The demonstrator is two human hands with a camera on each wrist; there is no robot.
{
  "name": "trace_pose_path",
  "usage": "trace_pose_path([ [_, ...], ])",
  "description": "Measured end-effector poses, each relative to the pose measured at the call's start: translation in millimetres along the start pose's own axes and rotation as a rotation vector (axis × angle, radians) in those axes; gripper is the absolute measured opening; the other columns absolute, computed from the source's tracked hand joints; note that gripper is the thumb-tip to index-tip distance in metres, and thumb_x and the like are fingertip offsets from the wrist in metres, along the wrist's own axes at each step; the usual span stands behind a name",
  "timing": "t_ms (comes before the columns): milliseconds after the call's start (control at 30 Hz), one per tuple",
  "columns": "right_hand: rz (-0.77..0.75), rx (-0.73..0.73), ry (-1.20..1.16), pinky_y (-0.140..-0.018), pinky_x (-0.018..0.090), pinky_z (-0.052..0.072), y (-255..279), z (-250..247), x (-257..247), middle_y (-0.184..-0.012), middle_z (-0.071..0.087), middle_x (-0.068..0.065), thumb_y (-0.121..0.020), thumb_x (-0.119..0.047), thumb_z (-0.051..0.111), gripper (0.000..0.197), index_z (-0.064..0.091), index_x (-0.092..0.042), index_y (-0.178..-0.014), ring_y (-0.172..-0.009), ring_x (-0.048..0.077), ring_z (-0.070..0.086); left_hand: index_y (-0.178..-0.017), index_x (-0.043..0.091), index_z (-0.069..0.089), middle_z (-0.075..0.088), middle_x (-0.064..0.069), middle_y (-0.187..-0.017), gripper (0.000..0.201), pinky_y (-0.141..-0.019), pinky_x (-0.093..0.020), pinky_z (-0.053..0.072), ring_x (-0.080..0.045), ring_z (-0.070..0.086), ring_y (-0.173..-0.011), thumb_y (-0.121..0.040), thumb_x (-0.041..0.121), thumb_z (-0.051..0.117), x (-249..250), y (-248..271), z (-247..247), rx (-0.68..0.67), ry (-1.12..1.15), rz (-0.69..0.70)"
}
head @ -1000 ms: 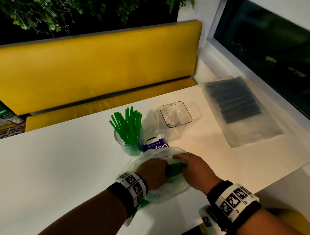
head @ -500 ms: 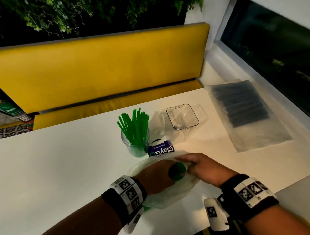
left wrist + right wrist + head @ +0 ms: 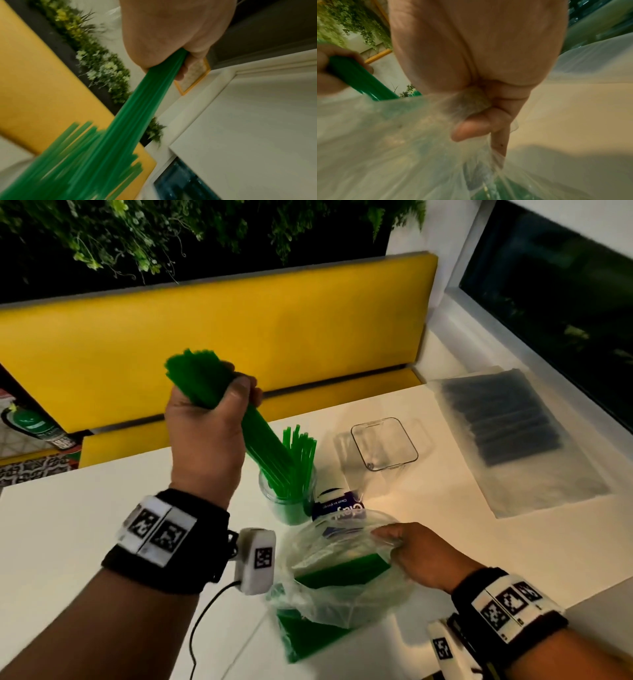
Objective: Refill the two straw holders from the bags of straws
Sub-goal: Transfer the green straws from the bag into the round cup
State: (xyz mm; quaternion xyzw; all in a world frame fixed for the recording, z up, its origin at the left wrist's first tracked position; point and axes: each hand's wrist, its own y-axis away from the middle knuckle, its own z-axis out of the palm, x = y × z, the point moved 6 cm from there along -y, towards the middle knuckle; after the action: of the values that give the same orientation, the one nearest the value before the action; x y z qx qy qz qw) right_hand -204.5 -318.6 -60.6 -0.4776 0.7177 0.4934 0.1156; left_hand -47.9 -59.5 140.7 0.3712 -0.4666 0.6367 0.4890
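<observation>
Head view: left hand (image 3: 205,436) fisted round a thick bundle of green straws (image 3: 239,419), grip wrapped near the upper end. Bundle slanted, long axis from upper left by the yellow bench back (image 3: 308,320) down to lower right, lower ends aimed into the round clear holder (image 3: 286,498) already carrying green straws; probably tilted that way to slide in beside those. Right hand (image 3: 418,553) pinching the rim of the clear bag of green straws (image 3: 335,580), seemingly to keep the mouth open and the bag steady on the white table (image 3: 68,542). Remaining straws inside lying flat, running lower left to upper right toward that hand. Square clear holder (image 3: 383,443) standing empty just beyond, well apart from the bag of dark straws (image 3: 507,422) lying flat near the window side. Small blue-labelled tub (image 3: 339,505) tucked between round holder and bag.

Left wrist view: palm and curled fingers (image 3: 181,70) closed tight on the bundle, straws fanning out blurred toward the bottom left.

Right wrist view: thumb (image 3: 471,128) pressed against a finger with bag film gathered between them; green straws dimly visible through the plastic below.
</observation>
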Motion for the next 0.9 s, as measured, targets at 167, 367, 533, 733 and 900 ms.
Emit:
trace_pose_path([
  [167, 0.0, 0.017, -0.028, -0.049, 0.006, 0.04, -2, 3, 1, -0.132, 0.06, -0.004, -0.085, 0.008, 0.048, 0.053, 0.062, -0.021, -0.128, -0.048, -0.015, 0.054, -0.094, 0.015, 0.067, 0.066, 0.0, -0.082, 0.01, -0.065, -0.028, 0.053, -0.013, 0.06, -0.071, -0.089, 0.009, 0.072, -73, 2, -15, 0.079, -0.214, -0.187],
  [367, 0.013, 0.026, -0.052, -0.048, 0.01, 0.041, -1, 2, 4, -0.13, 0.061, -0.004, -0.085, 0.01, 0.047, 0.054, 0.063, -0.021, -0.125, -0.047, -0.013, 0.055, -0.142, 0.029, 0.039, 0.051, -0.005, -0.138, 0.082, -0.091, -0.035, 0.054, -0.026, 0.054, -0.124, -0.075, 0.023, 0.086, -135, 19, -42, -0.127, -0.668, -0.47],
  [533, 0.019, 0.007, -0.008, -0.051, 0.011, 0.044, -1, 3, 2, -0.131, 0.061, -0.005, -0.084, 0.008, 0.047, 0.055, 0.063, -0.024, -0.126, -0.06, -0.011, 0.06, -0.151, 0.034, 0.024, 0.022, -0.005, -0.161, 0.093, -0.116, -0.051, 0.029, -0.026, 0.022, -0.148, -0.076, 0.057, 0.073, -86, 15, -11, -0.294, -0.992, 0.078],
  [733, 0.016, -0.009, 0.005, -0.058, 0.026, 0.055, 0, 4, -4, -0.13, 0.061, -0.008, -0.081, 0.007, 0.047, 0.057, 0.065, -0.027, -0.123, -0.075, 0.017, 0.071, -0.139, 0.032, 0.045, 0.042, 0.0, -0.151, 0.061, -0.111, -0.059, 0.026, -0.03, 0.037, -0.14, -0.086, 0.061, 0.054, -123, 26, 24, -0.671, -1.614, 0.244],
  [900, 0.026, -0.005, 0.003, -0.063, 0.018, 0.054, 1, 3, -3, -0.13, 0.061, -0.009, -0.08, 0.008, 0.049, 0.057, 0.065, -0.026, -0.123, -0.087, 0.007, 0.068, -0.12, 0.023, 0.061, 0.063, 0.001, -0.126, 0.034, -0.088, -0.047, 0.044, -0.033, 0.056, -0.114, -0.087, 0.028, 0.063, -108, 11, 20, -0.461, -1.474, 0.394],
])
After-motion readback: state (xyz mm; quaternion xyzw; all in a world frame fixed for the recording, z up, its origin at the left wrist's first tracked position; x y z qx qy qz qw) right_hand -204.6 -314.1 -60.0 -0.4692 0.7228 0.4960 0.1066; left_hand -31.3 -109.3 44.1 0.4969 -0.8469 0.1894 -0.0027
